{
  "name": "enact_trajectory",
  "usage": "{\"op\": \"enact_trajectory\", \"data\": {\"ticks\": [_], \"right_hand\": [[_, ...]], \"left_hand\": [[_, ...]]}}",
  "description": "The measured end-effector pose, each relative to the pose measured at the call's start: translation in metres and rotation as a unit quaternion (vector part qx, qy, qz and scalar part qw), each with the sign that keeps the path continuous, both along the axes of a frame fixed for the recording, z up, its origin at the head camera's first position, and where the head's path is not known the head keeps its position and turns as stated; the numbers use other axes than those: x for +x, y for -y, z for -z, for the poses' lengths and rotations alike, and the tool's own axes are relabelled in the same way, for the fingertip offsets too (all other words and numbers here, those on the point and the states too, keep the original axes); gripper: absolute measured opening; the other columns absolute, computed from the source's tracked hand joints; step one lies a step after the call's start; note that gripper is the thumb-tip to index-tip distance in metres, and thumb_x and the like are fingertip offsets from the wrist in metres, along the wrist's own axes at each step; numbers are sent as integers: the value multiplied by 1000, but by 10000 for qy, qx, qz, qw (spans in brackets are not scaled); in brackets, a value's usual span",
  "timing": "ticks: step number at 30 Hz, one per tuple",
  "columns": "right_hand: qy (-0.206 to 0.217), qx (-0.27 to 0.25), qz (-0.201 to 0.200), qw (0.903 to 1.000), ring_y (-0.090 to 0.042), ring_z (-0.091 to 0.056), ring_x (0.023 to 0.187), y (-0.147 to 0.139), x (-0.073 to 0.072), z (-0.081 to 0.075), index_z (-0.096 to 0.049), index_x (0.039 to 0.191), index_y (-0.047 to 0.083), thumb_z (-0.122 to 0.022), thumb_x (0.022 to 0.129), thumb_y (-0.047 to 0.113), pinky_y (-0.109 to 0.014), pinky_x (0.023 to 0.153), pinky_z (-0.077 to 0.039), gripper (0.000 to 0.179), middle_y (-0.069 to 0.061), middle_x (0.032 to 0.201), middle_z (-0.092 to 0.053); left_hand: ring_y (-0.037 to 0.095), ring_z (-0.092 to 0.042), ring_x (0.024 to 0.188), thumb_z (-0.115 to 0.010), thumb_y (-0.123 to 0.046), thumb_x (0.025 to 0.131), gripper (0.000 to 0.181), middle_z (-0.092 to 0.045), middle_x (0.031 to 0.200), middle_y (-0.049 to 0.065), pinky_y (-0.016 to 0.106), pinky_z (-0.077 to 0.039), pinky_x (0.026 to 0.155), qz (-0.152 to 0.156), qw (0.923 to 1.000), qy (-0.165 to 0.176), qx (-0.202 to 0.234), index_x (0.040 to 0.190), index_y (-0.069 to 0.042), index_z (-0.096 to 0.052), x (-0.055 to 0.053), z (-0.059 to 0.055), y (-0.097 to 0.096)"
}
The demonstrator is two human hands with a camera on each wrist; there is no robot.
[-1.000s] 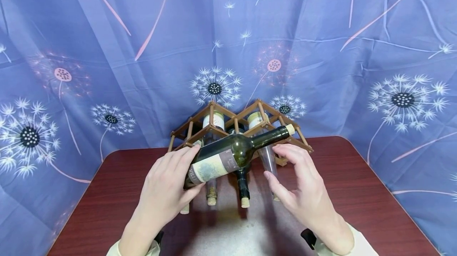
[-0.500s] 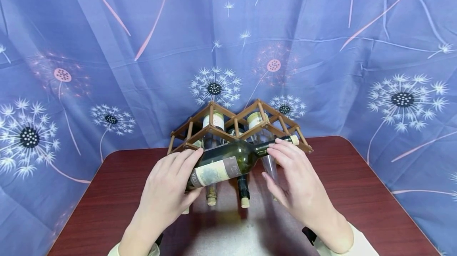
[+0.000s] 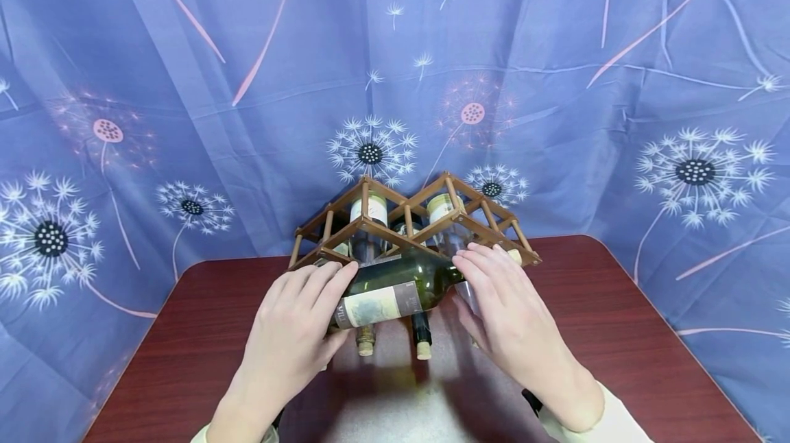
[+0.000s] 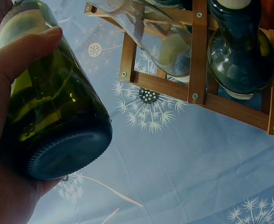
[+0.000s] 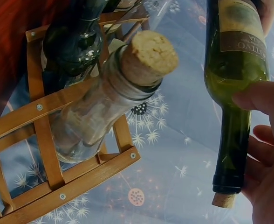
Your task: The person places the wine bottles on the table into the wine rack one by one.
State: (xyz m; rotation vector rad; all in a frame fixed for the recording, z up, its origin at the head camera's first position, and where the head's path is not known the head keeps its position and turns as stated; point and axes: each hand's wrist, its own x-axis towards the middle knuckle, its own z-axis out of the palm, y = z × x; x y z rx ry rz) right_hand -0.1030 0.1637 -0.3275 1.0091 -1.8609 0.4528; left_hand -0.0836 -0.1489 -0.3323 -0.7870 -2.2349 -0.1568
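A green wine bottle [image 3: 382, 302] with a cream and grey label lies nearly level between my hands, in front of a wooden wine rack [image 3: 330, 226]. My left hand [image 3: 286, 326] grips its lower body, and the ribbed base shows in the left wrist view. My right hand [image 3: 515, 319] holds the neck, with the thumb [image 5: 256, 99] at the shoulder and fingers curled behind. The bottle's cork [image 5: 223, 200] sticks out past the right hand's fingers. It overlaps the rack's front in the head view.
Several corked bottles lie in the rack, necks toward me, among them a clear bottle [image 5: 88, 116] and a dark bottle [image 3: 422, 333]. The rack stands at the back of a reddish-brown table [image 3: 617, 319]. A blue dandelion-print cloth [image 3: 555, 121] hangs behind.
My right hand has moved onto the bottle's neck and taken hold of it. The bottle has come down slightly and tilted closer to level; my left hand keeps its grip.
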Motion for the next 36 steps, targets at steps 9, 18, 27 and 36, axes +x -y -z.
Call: {"op": "enact_trajectory", "data": {"ticks": [9,18,27,36], "right_hand": [[422,355,203,9983,-41,-64,116,-3,-2,12,-60,137,-10,-48,110,21,-51,118,-39,42,-22,126,-66],[630,751,414,9943,-40,-61,114,-5,-4,16,-59,139,-6,-42,111,19,-54,102,-48,41,-19,124,-66],[885,1218,653,9864,-36,-59,113,-11,-5,19,-55,145,-4,-31,113,12,-51,98,-48,43,-17,126,-63],[923,1664,747,9789,-37,-55,119,-19,-7,21,-51,147,-6,-33,106,2,-52,105,-44,45,-19,131,-59]], "left_hand": [[34,-62,117,-102,-28,61,102,-65,137,8,52,-50,102,-11,9997,-43,-254,151,-11,-58,3,0,-1],[33,-62,117,-102,-29,58,104,-65,138,7,52,-50,102,-4,9993,-152,-353,151,-12,-58,2,-2,-2],[33,-62,117,-103,-31,58,106,-65,137,6,52,-49,100,12,9991,-156,-404,153,-14,-57,2,-4,-3],[32,-62,117,-101,-28,59,104,-66,138,4,53,-50,100,42,9994,-185,-295,152,-14,-58,2,-3,-2]]}}
